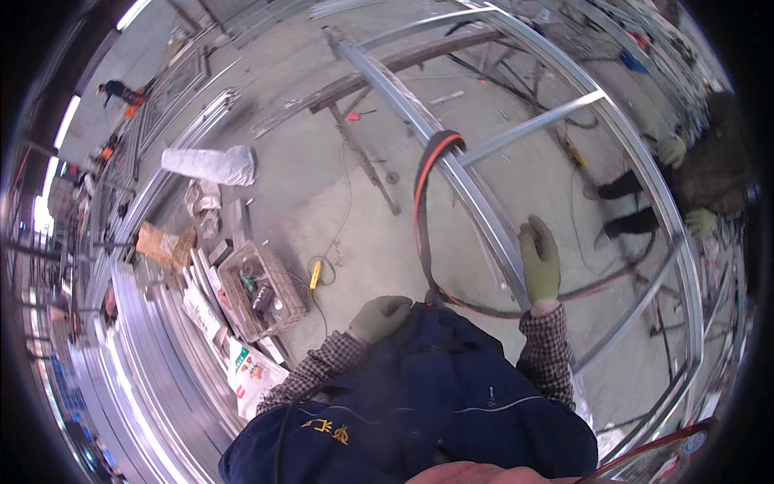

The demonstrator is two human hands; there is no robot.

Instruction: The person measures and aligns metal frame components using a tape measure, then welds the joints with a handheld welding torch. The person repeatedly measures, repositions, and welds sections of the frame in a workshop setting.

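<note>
A large frame of galvanized metal profiles (411, 115) lies raised on trestles (363, 85) before me. My right hand (540, 266), in a greenish work glove, rests against the near end of the frame's left rail; whether its fingers grip the rail is unclear. My left hand (381, 317), gloved too, is by the front of my dark blue jacket, fingers bent; what lies under them is hidden. A black cable bundle with an orange-red line (423, 199) loops over the left rail and hangs down beside it, then runs right behind my right wrist.
At the frame's right side stands another person with gloved hands (671, 150). On the floor at left are a wicker basket with tools (293, 302), long metal profiles (157, 387), sacks (251, 369) and a thin cable with a yellow part (315, 274). A distant person (121, 91) bends over metalwork.
</note>
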